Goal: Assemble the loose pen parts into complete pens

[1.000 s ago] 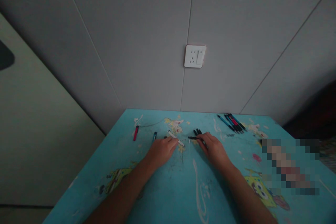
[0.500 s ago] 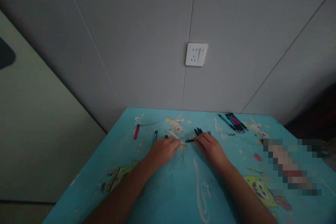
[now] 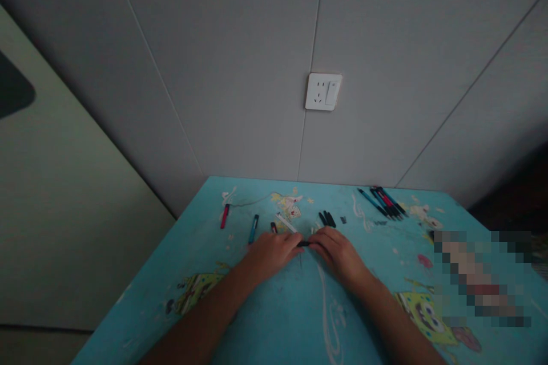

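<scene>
My left hand (image 3: pixel 276 250) and my right hand (image 3: pixel 336 249) meet near the table's middle, fingers closed. A short black pen part (image 3: pixel 303 243) bridges their fingertips, and both hands grip it; its ends are hidden. Just beyond my left fingers lies a thin white strip (image 3: pixel 286 222). A blue pen barrel (image 3: pixel 254 228) and a dark red piece (image 3: pixel 274 227), partly covered, are beside that hand. Several black pen parts (image 3: pixel 327 218) lie side by side behind my right hand, with a small dark piece (image 3: pixel 343 220) to their right.
A red pen barrel (image 3: pixel 225 216) rests at the left of the blue cartoon-printed table (image 3: pixel 274 319). Several blue and red pens (image 3: pixel 383 203) are bunched at the back right. A blurred-out item (image 3: pixel 479 279) lies at the right. Behind stands a grey wall with a socket (image 3: pixel 323 92).
My right hand has moved slightly toward my left and nearer to me, bringing the black pen part to the left fingertips. The black parts behind it show more fully.
</scene>
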